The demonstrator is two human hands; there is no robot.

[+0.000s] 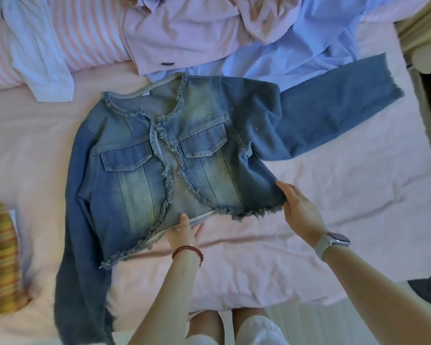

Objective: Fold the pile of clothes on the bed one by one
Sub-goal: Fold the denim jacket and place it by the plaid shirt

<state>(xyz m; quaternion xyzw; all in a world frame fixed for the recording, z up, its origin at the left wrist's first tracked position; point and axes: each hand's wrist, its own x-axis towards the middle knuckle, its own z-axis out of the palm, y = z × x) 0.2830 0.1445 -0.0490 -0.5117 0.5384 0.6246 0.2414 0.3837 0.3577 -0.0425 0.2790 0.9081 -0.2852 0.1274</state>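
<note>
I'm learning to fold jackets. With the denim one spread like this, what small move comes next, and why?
Probably tug the front panels closed. The denim jacket lies face up, its fringed front edges gaping apart near the hem, where the left hand rests and the right hand holds the hem corner. Both sleeves remain unfolded.

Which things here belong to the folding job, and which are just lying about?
Job:
denim jacket
left hand at its hem
right hand on its hem corner
unfolded pile of clothes

Lying about:
striped pillow
multicoloured patterned fabric
pink bedsheet
</note>
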